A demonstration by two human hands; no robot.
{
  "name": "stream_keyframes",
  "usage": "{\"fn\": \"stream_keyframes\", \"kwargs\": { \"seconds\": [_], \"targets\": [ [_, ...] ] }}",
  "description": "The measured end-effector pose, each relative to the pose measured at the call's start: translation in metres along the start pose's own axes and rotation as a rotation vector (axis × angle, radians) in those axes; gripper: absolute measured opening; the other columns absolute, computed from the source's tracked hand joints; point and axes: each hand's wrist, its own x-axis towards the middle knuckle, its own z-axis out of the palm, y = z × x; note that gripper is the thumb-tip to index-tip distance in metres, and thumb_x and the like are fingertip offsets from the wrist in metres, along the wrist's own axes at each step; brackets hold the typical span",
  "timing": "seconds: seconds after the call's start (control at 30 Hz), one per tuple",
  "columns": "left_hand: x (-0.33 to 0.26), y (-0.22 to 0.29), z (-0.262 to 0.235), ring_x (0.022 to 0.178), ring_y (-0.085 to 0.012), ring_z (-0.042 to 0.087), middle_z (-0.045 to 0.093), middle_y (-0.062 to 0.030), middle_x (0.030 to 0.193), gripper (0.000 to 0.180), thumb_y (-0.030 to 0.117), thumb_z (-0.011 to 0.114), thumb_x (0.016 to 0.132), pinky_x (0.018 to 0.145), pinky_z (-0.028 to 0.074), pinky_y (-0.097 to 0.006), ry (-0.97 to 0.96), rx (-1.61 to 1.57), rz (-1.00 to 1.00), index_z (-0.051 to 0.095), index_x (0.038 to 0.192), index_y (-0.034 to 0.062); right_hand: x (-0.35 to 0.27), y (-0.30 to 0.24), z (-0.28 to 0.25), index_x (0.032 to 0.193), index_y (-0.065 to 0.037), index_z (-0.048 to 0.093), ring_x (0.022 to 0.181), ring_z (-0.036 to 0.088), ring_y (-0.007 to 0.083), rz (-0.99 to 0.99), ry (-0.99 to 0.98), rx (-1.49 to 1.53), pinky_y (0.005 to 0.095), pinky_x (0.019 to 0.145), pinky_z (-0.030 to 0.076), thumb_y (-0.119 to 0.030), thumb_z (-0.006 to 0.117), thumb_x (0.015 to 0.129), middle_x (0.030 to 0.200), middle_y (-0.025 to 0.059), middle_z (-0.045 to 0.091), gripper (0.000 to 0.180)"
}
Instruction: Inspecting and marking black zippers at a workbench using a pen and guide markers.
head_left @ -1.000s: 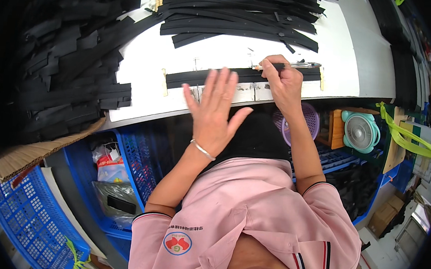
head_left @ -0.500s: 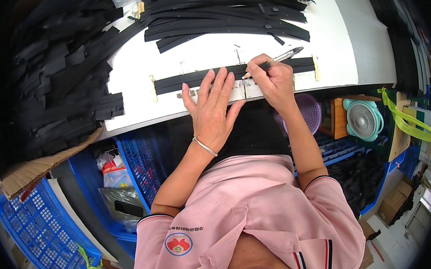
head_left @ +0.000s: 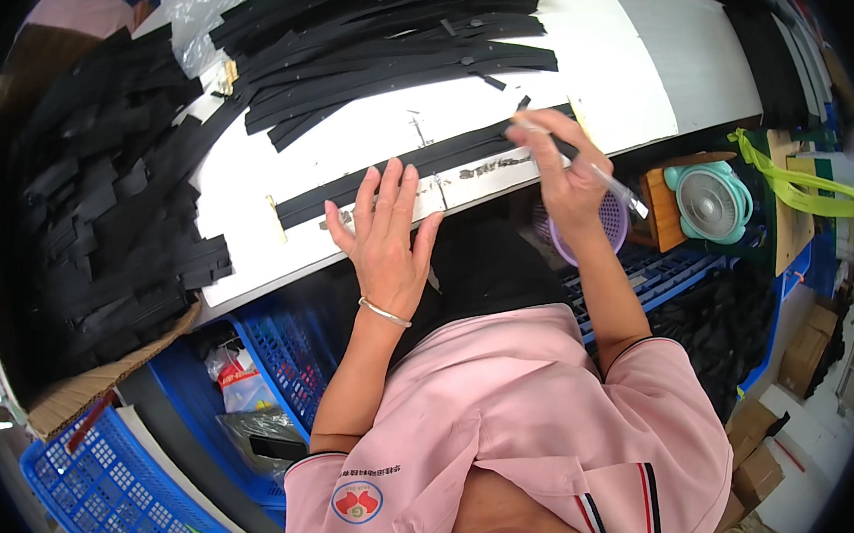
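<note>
On the white board, near its front edge, lies a long black fabric strip (head_left: 445, 153). My left hand (head_left: 387, 232) rests flat over its left part, fingers spread, a bangle at the wrist. Above the strip's right part is my right hand (head_left: 573, 183), closed on a pen (head_left: 619, 189) that is blurred by motion and slants down to the right. Its thumb and forefinger come close to the strip; whether they touch it I cannot tell. Yellowish tape (head_left: 276, 218) marks the strip's left end, and another tape piece (head_left: 577, 112) sits by the right end.
Behind lies a stack of black strips (head_left: 381, 75). A big heap of black strips (head_left: 106, 185) fills a cardboard box at left. Below the table edge are a blue basket (head_left: 286, 371), a purple basket (head_left: 610, 225) and a small teal fan (head_left: 714, 202).
My right hand has lifted from writing on the strip toward its right end, and the pen has swung round to point down right. The left hand stays flat. The whole view has shifted.
</note>
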Motion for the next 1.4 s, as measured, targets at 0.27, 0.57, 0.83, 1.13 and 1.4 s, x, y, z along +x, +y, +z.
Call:
{"fn": "stream_keyframes", "kwargs": {
  "seconds": [0.27,0.57,0.83,1.13,1.4],
  "targets": [
    [0.0,0.0,0.001,0.144,-0.0272,0.044,0.056,-0.0064,0.151,0.058,0.033,0.074,0.093,0.122,0.007,-0.058,-0.005,0.031,-0.003,0.059,0.144,0.0089,-0.016,0.028,-0.045,0.122,-0.006,0.07,0.111,0.071,0.0238,-0.388,-0.157,-0.719,0.039,0.095,0.053,-0.007,0.078,0.084,0.116,0.0096,0.076,0.039],
    [0.074,0.071,0.022,0.144,-0.0311,0.045,0.06,-0.0089,0.143,0.043,0.006,0.062,0.096,0.123,0.01,-0.058,-0.095,-0.435,0.311,0.06,0.139,0.0091,-0.02,0.035,-0.041,0.123,-0.005,0.069,0.114,0.071,0.0233,-0.371,-0.08,-0.664,0.0403,0.096,0.053,-0.005,0.08,0.082,0.114,0.0088,0.076,0.042],
    [0.084,0.064,0.052,0.128,-0.0261,0.057,0.072,-0.0007,0.119,0.015,0.013,0.073,0.09,0.121,0.01,-0.057,0.066,-0.261,0.202,0.074,0.106,0.0115,-0.011,0.033,-0.046,0.119,-0.004,0.069,0.109,0.072,0.0238,-0.359,-0.089,-0.613,0.0392,0.092,0.054,-0.005,0.082,0.08,0.109,0.0081,0.077,0.041],
    [0.084,0.066,0.057,0.115,-0.0234,0.06,0.069,-0.0001,0.115,0.013,0.009,0.075,0.085,0.12,0.014,-0.062,0.13,-0.259,0.215,0.073,0.098,0.0091,0.023,0.021,-0.044,0.107,0.0,0.073,0.082,0.068,0.012,0.281,-0.152,0.038,0.0258,0.072,0.051,-0.005,0.067,0.096,0.092,0.0058,0.076,0.013],
    [0.083,0.066,0.058,0.113,-0.0228,0.062,0.069,0.0002,0.115,0.013,0.009,0.075,0.084,0.119,0.013,-0.062,0.148,-0.267,0.214,0.072,0.097,0.0097,0.027,0.04,-0.035,0.094,0.006,0.074,0.06,0.061,0.0055,0.15,-0.282,-0.101,0.023,0.052,0.044,-0.009,0.065,0.098,0.086,0.0042,0.075,0.018]
  ]
}}
